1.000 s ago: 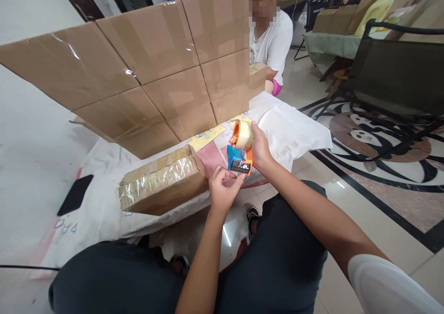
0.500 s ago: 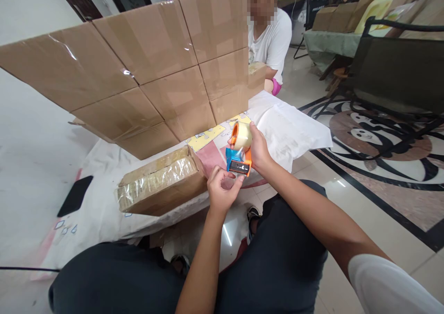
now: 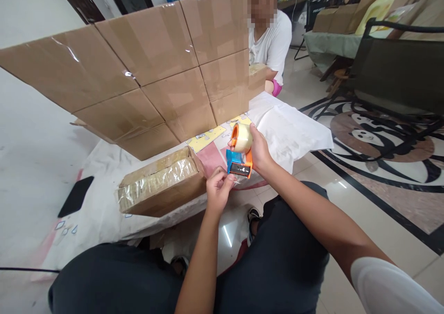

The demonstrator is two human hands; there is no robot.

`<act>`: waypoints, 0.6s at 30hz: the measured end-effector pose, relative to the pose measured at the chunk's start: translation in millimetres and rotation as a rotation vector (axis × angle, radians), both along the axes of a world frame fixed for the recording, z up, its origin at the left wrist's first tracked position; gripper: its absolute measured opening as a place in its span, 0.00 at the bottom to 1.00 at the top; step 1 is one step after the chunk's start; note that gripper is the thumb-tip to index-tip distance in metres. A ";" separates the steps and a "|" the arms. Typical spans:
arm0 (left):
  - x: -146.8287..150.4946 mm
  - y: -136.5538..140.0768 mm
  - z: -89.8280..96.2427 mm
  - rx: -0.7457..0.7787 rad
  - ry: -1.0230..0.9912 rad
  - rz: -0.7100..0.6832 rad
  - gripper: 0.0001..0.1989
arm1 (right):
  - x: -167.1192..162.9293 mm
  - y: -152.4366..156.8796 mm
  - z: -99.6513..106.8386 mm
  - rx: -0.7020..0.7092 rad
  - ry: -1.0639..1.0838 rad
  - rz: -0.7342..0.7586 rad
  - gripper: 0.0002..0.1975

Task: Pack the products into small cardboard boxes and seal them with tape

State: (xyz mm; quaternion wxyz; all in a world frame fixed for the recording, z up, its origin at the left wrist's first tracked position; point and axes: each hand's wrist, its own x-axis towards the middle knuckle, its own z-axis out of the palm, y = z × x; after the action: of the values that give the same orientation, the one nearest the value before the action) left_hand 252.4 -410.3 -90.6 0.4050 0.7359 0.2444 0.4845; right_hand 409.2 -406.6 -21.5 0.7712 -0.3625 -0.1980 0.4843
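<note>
My right hand (image 3: 260, 148) is wrapped round an orange and blue tape dispenser (image 3: 239, 168) that carries a wide roll of clear yellowish packing tape (image 3: 243, 138). The dispenser's dark cutting edge faces me. Just left of and below that edge, my left hand (image 3: 218, 190) is closed, thumb against fingers, pinching what looks like the loose end of the tape. A taped cardboard box (image 3: 163, 184) lies on the covered table to the left of my left hand.
Behind rises a wall of stacked cardboard boxes (image 3: 149, 73) on the white table cover (image 3: 291, 124). A black flat object (image 3: 75, 196) lies at the left. Another person (image 3: 274, 41) sits beyond the boxes. A dark folding chair (image 3: 398, 69) stands at the right.
My left hand has drawn slightly down and left from the cutting edge, its fingers closing into a tighter pinch. My right hand and the dispenser have hardly moved.
</note>
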 end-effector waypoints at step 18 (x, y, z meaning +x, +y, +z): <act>-2.3 -2.6 6.1 -0.030 -0.060 0.108 0.18 | -0.3 0.1 -5.6 0.066 -0.189 0.051 0.28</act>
State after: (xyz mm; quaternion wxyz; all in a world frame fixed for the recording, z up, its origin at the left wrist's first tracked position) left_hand 250.1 -412.9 -84.5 0.3962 0.7006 0.2789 0.5238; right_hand 408.8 -406.5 -27.2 0.7479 -0.3761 -0.2950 0.4607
